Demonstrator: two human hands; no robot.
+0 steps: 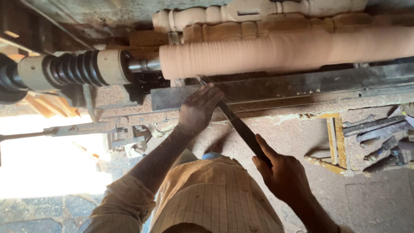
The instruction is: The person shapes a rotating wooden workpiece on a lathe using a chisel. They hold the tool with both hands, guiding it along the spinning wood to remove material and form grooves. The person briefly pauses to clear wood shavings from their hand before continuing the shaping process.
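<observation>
On the dusty metal rest (276, 88), a long dark chisel (241, 127) lies slanted, its tip at the round pale wood (276, 51). The left hand (198, 110) presses flat fingers on the blade. The right hand (282, 174) wraps its handle tight. Sawdust covers the floor (375, 198).

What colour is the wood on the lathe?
Pale pinkish tan, with fine ridges, on the wood; the head view shows it.
</observation>
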